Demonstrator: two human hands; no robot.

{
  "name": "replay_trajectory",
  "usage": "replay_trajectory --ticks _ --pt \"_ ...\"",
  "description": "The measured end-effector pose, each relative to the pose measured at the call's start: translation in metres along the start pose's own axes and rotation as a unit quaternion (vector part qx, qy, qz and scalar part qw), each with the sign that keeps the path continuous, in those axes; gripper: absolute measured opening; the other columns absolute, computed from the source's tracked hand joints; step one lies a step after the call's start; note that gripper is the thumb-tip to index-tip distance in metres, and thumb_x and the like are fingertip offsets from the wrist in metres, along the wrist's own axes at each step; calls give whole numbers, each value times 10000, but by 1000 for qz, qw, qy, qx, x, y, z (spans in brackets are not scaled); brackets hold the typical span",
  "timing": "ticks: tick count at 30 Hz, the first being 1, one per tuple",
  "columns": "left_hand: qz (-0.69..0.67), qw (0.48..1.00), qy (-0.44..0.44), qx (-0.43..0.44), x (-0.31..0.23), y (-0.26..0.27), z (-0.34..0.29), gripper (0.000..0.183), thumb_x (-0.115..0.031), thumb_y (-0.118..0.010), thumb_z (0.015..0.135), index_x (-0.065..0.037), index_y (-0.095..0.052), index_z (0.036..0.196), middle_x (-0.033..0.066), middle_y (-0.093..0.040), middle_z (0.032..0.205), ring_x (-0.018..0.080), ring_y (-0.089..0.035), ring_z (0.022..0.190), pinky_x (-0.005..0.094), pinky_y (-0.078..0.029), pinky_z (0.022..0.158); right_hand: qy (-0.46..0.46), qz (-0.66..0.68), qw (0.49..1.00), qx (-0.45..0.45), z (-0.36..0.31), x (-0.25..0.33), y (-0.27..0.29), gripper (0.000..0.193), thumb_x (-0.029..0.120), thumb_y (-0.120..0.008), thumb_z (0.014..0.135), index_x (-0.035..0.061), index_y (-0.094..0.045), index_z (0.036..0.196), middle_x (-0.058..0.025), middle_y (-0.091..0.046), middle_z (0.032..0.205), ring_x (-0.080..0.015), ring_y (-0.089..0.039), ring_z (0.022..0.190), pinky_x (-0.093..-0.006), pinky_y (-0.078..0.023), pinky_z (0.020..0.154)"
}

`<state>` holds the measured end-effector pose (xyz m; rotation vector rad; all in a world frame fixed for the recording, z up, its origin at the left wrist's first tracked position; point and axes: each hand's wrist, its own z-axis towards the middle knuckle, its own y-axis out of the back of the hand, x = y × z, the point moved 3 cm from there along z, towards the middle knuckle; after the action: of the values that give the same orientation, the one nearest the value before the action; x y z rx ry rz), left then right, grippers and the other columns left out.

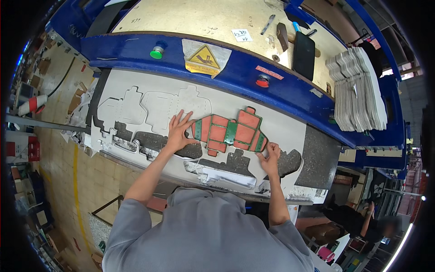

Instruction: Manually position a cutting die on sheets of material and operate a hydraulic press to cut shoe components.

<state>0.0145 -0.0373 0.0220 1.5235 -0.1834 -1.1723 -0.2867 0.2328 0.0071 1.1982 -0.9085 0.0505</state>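
Placement seems the step in hand: red-and-green cutting die (244, 134) lies mid-frame on pale sheet (290, 131). My left hand (179, 132) spreads open against its left end; my right hand (270, 157) grasps its right tip. Next calls for aligning it, 2 hands steady.

Smooth, matt cardboard sheet (287, 131)

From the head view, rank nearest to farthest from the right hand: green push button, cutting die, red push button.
1. Cutting die, touching the right hand.
2. Red push button, ahead on the blue beam.
3. Green push button, same beam, further left.
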Motion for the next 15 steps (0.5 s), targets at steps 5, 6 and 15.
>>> replay_trajectory --ticks 5,6,15 --pt "-2 1000 8 21 -2 3 1 873 -415 -881 511 -169 -582 1294 42 -381 1520 315 -206 1453 499 -122 1161 3 1 1000 15 -1 1 1 759 238 -824 689 87 -515 1366 -131 -476 1105 -305 -417 1054 -411 -319 969" --pt "0 1000 10 22 -3 3 1 873 -415 -881 511 -169 -582 1294 42 -381 1520 315 -206 1453 499 -122 1161 2 4 1000 17 -1 1 1 759 238 -824 689 87 -515 1366 -131 -476 1105 -305 -417 1054 -411 -319 969" --pt "6 992 16 121 -5 25 36 920 -368 -875 564 -169 -496 1379 80 -314 1549 337 -174 1461 519 -112 1177 1 35 999 28 27 15 27 860 225 -837 685 73 -442 1433 -113 -485 1121 -286 -448 1067 -362 -385 954"
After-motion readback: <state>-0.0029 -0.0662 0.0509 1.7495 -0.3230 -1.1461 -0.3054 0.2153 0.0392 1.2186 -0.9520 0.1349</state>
